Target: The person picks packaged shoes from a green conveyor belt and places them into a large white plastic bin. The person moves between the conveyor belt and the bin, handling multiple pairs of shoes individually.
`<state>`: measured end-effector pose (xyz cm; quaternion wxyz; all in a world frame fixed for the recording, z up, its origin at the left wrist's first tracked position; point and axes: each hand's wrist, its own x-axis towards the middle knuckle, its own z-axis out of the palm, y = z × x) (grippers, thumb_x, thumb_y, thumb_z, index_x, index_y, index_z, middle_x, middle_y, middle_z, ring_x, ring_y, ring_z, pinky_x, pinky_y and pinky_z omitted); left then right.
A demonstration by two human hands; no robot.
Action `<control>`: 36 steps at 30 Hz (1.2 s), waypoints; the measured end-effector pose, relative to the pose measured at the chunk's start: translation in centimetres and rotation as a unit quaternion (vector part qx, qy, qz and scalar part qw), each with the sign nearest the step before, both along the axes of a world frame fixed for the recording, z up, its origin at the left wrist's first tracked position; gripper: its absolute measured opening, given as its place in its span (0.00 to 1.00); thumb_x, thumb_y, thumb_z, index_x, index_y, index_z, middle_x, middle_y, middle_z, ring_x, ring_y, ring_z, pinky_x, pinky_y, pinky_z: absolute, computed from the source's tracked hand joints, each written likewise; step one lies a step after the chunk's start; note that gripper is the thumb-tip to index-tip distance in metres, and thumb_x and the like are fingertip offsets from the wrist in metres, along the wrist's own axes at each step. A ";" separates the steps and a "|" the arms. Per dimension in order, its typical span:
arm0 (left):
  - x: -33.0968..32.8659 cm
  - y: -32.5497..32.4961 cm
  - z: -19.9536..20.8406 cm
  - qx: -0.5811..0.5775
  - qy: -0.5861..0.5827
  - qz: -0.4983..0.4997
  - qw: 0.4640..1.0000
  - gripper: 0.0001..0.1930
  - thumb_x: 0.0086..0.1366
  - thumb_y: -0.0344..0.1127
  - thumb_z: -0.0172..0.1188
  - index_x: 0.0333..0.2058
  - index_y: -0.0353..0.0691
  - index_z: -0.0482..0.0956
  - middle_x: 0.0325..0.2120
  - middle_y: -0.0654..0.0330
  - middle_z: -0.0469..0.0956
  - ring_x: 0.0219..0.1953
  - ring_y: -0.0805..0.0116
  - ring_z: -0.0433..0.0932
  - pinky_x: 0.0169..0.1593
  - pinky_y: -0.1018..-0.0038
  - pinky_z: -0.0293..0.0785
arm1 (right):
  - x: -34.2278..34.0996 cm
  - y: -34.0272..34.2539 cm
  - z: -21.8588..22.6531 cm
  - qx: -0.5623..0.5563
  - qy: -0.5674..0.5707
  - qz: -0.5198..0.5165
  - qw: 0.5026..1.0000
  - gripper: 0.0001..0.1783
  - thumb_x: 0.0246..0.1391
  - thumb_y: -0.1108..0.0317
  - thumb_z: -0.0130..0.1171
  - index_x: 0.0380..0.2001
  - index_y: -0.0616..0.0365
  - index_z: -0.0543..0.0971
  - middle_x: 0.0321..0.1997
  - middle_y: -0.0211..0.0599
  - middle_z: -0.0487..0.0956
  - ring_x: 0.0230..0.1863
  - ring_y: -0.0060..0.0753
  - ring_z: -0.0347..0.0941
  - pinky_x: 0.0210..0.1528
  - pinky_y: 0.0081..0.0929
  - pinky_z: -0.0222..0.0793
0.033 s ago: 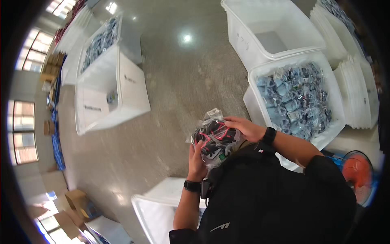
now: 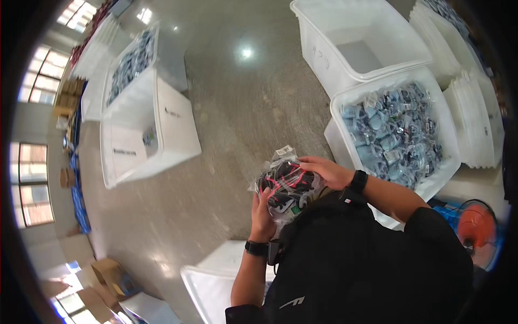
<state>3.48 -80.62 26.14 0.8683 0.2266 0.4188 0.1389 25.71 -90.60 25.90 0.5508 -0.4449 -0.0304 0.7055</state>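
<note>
Between my two hands is a clear plastic bag (image 2: 286, 182) packed with black, pink-trimmed things that look like sandals. A white barcode label shows at its far end, and a small green tag near my body. My left hand (image 2: 262, 218) is closed on the bag's left side, thumb on top. At the upper right edge, my right hand (image 2: 329, 171) grips it with the fingers over the plastic. The undersides of both hands are hidden. To the right stands a white bin (image 2: 344, 141) full of bagged light-blue footwear (image 2: 391, 135).
Beyond the full bin is another white bin (image 2: 315, 59). On the left, a white bin (image 2: 181, 127) holds one small bagged item, with a filled bin behind it. A further white bin (image 2: 197, 286) stands by my left forearm. An orange fan (image 2: 476, 225) is at right; cardboard boxes (image 2: 113, 275) lie lower left.
The view has shifted slightly, so the bins and windows on the left appear a little lower. Both hands keep the same hold on the bag.
</note>
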 end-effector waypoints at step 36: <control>78.5 97.3 -13.8 0.292 0.226 -0.268 0.890 0.18 0.65 0.37 0.58 0.49 0.32 0.72 0.29 0.59 0.78 0.25 0.73 0.77 0.27 0.79 0.74 | 86.4 68.8 -10.3 -0.033 0.007 -0.436 0.899 0.11 0.54 0.64 0.54 0.38 0.55 0.79 0.36 0.34 0.82 0.36 0.30 0.80 0.41 0.35 0.77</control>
